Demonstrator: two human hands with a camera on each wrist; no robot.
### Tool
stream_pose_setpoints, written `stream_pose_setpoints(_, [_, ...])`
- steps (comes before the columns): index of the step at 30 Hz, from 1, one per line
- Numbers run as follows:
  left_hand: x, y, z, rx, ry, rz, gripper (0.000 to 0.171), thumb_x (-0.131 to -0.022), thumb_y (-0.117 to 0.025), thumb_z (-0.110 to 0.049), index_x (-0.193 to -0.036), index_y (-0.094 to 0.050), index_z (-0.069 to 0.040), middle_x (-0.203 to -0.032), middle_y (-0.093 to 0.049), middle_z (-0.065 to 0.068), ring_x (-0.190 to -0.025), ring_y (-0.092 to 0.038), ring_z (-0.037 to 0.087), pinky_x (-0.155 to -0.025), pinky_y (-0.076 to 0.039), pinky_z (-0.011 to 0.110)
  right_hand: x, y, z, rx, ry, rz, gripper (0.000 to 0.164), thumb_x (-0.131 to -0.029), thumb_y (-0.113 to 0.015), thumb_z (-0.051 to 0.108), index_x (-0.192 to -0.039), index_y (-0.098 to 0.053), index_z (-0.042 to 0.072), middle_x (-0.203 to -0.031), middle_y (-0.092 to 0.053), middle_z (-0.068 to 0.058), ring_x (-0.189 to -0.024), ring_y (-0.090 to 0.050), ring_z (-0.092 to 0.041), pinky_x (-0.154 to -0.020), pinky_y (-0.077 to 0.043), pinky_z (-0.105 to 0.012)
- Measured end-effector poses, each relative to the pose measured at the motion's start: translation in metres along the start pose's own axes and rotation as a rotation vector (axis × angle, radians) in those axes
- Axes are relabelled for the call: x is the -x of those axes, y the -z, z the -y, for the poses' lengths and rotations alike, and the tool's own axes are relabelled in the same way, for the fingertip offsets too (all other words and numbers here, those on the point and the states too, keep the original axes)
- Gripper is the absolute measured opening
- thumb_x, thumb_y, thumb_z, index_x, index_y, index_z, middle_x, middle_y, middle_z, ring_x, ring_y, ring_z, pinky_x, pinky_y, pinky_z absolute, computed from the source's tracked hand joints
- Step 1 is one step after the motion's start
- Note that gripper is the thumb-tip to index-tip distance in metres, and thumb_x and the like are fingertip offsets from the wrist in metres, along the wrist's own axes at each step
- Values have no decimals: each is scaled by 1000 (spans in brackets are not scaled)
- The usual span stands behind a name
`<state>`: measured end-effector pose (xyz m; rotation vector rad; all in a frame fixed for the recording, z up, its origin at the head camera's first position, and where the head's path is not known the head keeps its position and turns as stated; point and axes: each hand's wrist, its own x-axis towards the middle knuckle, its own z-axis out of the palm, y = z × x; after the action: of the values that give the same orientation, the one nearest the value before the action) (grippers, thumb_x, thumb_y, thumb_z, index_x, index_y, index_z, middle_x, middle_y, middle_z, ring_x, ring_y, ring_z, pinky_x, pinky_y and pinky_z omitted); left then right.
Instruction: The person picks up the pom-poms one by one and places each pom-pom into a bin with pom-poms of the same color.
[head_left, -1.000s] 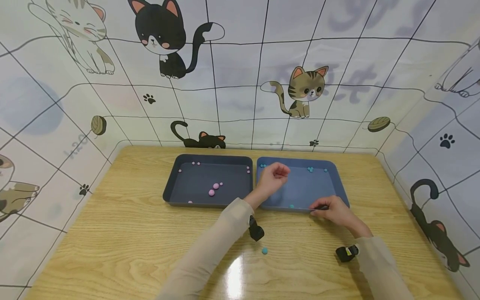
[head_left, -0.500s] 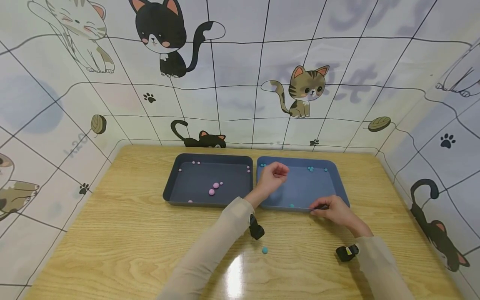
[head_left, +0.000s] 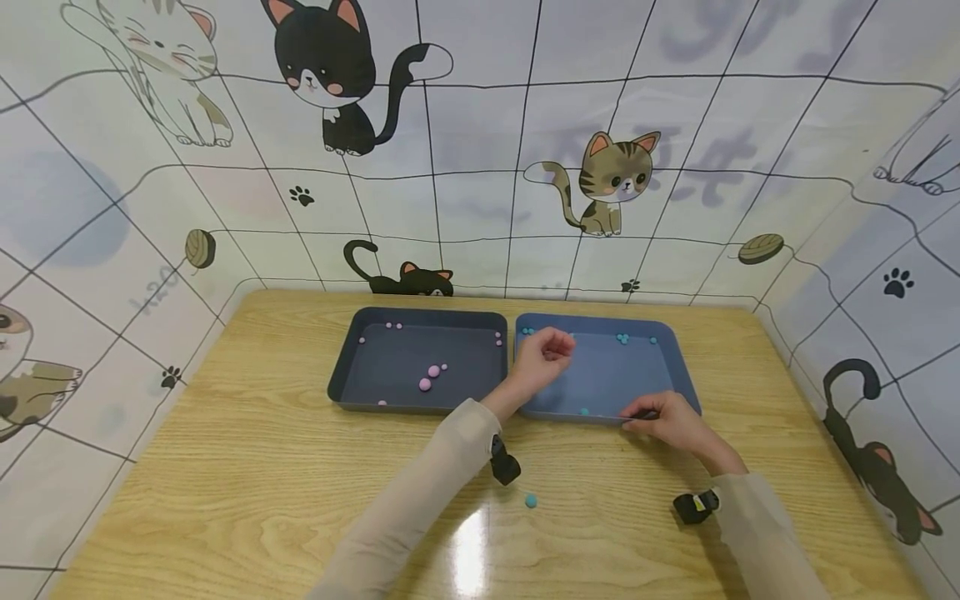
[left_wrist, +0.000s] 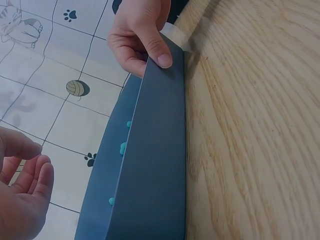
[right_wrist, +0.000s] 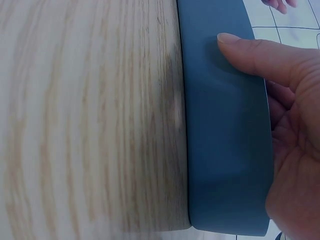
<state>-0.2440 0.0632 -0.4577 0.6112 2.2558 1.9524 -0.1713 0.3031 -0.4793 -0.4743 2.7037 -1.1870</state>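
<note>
My right hand point(head_left: 671, 421) pinches the near wall of the blue tray point(head_left: 600, 375), thumb outside and fingers over the rim. The right wrist view shows that thumb point(right_wrist: 245, 50) flat against the tray's outer side. My left hand point(head_left: 542, 358) hovers over the tray's left part, apart from it, fingers loosely curled. In the left wrist view, nothing shows between the left hand's fingers point(left_wrist: 42, 177) and thumb. Several small teal balls point(head_left: 622, 338) lie in the blue tray, mostly along its far edge. One teal ball point(head_left: 584, 412) is by the near wall.
Left of the blue tray stands a dark grey tray point(head_left: 390, 367) holding several pink balls point(head_left: 433, 372) of different sizes. A single teal ball point(head_left: 531, 501) lies on the wooden table point(head_left: 262, 483) in front. Cat-patterned cloth point(head_left: 480, 208) rises behind and at the sides.
My left hand and wrist have shifted very slightly left over the blue tray. The right hand keeps its hold on the rim, and the balls stay where they were.
</note>
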Motion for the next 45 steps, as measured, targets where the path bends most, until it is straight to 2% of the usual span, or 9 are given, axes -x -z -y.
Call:
stream_pose_setpoints(8, [11, 6, -4, 5, -36, 29, 16, -84, -61, 9, -99, -63, 5, -97, -64, 18, -86, -60, 19, -75, -50, 20, 0, 0, -2, -13, 19, 8, 8, -81, -70, 2, -89, -72, 1, -84, -69, -8, -68, -58, -8, -54, -46, -22])
stream_pose_setpoints(15, [21, 8, -11, 30, -17, 66, 16, -86, -59, 8, -101, -62, 4, -98, -63, 16, -91, -60, 25, -77, -49, 21, 1, 1, -2, -41, 40, -3, 9, -80, -72, 5, -89, -72, 1, -83, -69, -7, -67, -59, -8, -54, -47, -23])
stream_pose_setpoints(21, [37, 13, -36, 24, -58, 106, 16, -86, -56, 13, -101, -59, 11, -99, -61, 24, -93, -58, 36, -81, -50, 30, 0, 1, -3, -29, 17, 3, 10, -80, -72, 7, -89, -73, 3, -84, -69, -6, -70, -59, -6, -56, -48, -23])
stream_pose_setpoints(24, [46, 16, -47, 36, -75, 116, 14, -85, -55, 14, -99, -58, 13, -97, -61, 24, -91, -58, 36, -80, -50, 29, 0, 1, -4, -26, 19, -3, 9, -80, -72, 7, -89, -73, 4, -84, -69, -5, -69, -59, -6, -55, -48, -23])
stream_pose_setpoints(29, [55, 16, -48, 45, -71, 135, 14, -85, -55, 13, -98, -59, 11, -96, -61, 23, -89, -58, 34, -79, -50, 27, 0, 1, -3, -25, 33, -1, 9, -80, -72, 6, -89, -73, 2, -84, -69, -6, -69, -59, -6, -55, -48, -23])
stream_pose_setpoints(33, [61, 17, -45, 45, -106, 173, 14, -85, -55, 14, -99, -58, 13, -97, -60, 26, -91, -58, 37, -80, -51, 30, 2, 2, 9, -24, 24, 3, 9, -81, -70, 2, -89, -72, -1, -84, -69, -11, -68, -60, -9, -55, -47, -22])
stream_pose_setpoints(37, [67, 19, -44, 40, -138, 204, 15, -85, -55, 14, -99, -57, 15, -98, -59, 29, -90, -57, 40, -80, -51, 30, 2, 2, 7, -28, 17, 1, 9, -80, -71, 4, -89, -72, 1, -83, -69, -10, -66, -59, -9, -53, -47, -23])
stream_pose_setpoints(39, [70, 18, -44, 33, -143, 211, 15, -85, -55, 15, -99, -57, 14, -98, -59, 29, -90, -58, 40, -79, -51, 28, 0, 1, -4, -37, 23, -3, 9, -80, -73, 8, -89, -73, 4, -83, -69, -6, -65, -57, -6, -53, -46, -23])
stream_pose_setpoints(45, [78, 18, -41, 32, -162, 231, 15, -83, -55, 16, -98, -57, 15, -95, -60, 27, -88, -58, 40, -78, -52, 27, 0, 0, -4, -19, 18, -6, 9, -80, -72, 5, -89, -73, 2, -83, -69, -6, -64, -55, -5, -52, -45, -22])
